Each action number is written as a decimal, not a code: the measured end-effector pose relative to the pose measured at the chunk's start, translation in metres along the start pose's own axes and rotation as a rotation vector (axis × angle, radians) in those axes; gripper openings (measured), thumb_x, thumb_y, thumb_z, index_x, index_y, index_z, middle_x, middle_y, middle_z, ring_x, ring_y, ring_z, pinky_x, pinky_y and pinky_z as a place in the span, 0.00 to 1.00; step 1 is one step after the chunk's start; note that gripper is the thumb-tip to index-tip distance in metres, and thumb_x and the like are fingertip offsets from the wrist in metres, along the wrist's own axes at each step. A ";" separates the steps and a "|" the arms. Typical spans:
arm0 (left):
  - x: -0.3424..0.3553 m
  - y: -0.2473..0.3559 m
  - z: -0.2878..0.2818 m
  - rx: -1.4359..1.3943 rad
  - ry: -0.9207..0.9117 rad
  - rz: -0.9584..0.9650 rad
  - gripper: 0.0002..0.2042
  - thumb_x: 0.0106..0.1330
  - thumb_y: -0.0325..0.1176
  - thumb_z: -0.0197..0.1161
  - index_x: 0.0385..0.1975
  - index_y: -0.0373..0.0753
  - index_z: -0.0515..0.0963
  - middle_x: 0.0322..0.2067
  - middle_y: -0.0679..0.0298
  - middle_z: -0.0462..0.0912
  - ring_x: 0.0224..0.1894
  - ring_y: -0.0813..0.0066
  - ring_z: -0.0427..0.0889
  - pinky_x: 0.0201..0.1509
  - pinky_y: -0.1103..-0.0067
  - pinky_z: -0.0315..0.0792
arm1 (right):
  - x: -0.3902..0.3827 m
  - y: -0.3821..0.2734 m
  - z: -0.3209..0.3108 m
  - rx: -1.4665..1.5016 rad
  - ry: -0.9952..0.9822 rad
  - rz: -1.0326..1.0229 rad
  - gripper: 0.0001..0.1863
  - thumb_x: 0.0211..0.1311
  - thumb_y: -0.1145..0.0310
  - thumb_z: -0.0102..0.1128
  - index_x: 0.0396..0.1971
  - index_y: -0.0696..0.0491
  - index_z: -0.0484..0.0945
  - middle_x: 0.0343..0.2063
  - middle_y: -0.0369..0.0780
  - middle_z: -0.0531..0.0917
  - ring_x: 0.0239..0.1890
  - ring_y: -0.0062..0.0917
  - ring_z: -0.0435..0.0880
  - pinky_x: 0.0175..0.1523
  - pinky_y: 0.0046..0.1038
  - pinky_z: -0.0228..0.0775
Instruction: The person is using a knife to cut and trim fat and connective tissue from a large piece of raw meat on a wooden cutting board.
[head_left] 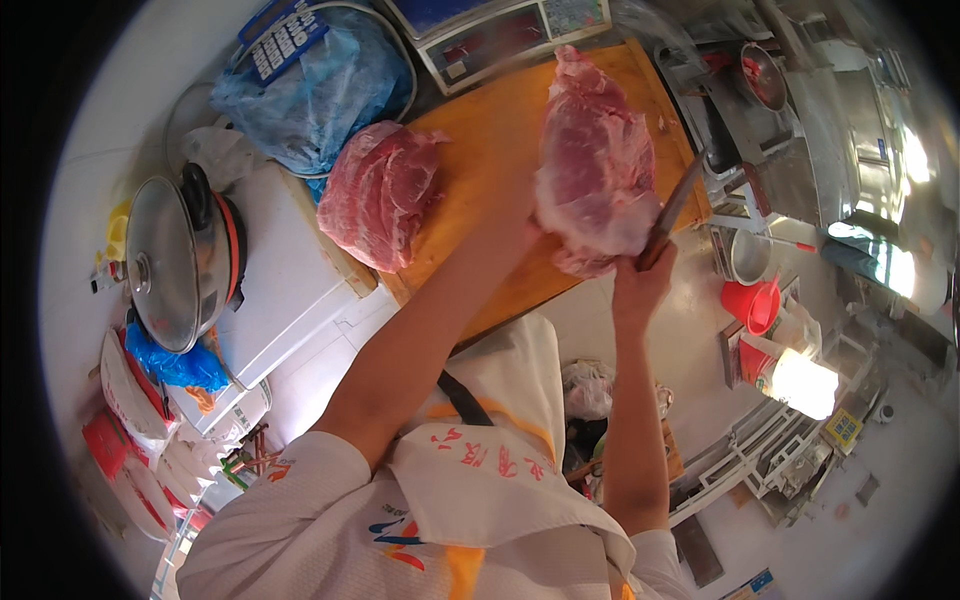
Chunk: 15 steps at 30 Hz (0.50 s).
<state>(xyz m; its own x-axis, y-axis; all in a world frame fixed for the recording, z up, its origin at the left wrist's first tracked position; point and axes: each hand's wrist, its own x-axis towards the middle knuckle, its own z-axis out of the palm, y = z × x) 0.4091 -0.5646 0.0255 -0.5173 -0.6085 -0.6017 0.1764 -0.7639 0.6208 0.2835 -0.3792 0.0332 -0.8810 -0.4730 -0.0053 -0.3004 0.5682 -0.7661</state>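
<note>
A large slab of raw meat (598,165) lies on the orange-brown cutting board (490,120), its lower end reaching the near edge. My right hand (640,288) is closed round the handle of a knife (682,195), whose blade points up and away along the meat's right side. My left hand (520,212) is at the left side of this slab, smeared by motion, so its fingers cannot be made out. Further left, a second piece of raw meat (378,195) rests at the board's left edge, untouched by either hand.
A scale (500,45) stands behind the board, with a blue plastic bag (320,95) to its left. A lidded pan (175,262) sits on the white counter (285,260) at left. Red buckets (750,305) and a metal pot (748,257) are at right.
</note>
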 end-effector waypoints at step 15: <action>0.009 -0.050 -0.085 0.603 0.376 0.470 0.08 0.68 0.23 0.61 0.31 0.34 0.88 0.24 0.63 0.85 0.24 0.73 0.80 0.27 0.73 0.68 | -0.103 -0.139 -0.023 -0.174 -0.543 -0.043 0.20 0.88 0.63 0.51 0.71 0.52 0.66 0.51 0.57 0.88 0.51 0.63 0.86 0.52 0.53 0.79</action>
<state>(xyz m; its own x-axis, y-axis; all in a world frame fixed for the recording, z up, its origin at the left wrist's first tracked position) 0.4666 -0.5497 -0.0534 -0.1708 -0.9461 -0.2753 -0.2286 -0.2337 0.9450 0.4081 -0.3940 0.1549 -0.5666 -0.7500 -0.3414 -0.4278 0.6218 -0.6560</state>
